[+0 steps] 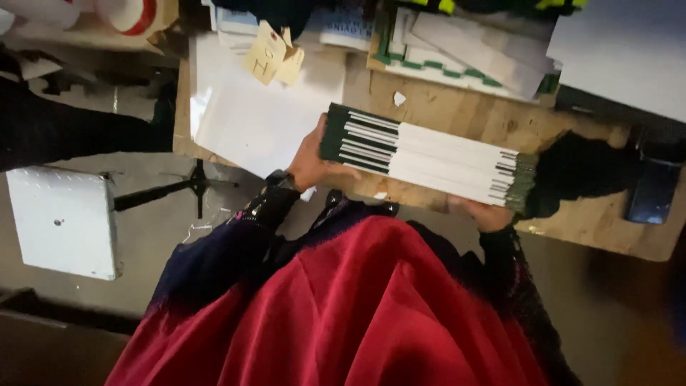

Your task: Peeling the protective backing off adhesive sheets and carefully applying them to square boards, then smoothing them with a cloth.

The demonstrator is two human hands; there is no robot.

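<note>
I hold a thick stack of flat white sheets with dark green edges [429, 156] on its side above a wooden table [457, 107]. My left hand [312, 161] grips the stack's left end, fingers wrapped over the dark edge. My right hand [486, 212] supports the stack from below near its right end, mostly hidden under it. Both arms wear dark sleeves, and red cloth [357, 307] covers my lap below.
A large white sheet [257, 114] lies on the table's left part with small tan tags [271, 53] on it. More white and green-edged sheets [464, 50] are piled at the back. A white square plate [63, 221] sits on the floor at left. A dark phone-like object [654, 189] lies at right.
</note>
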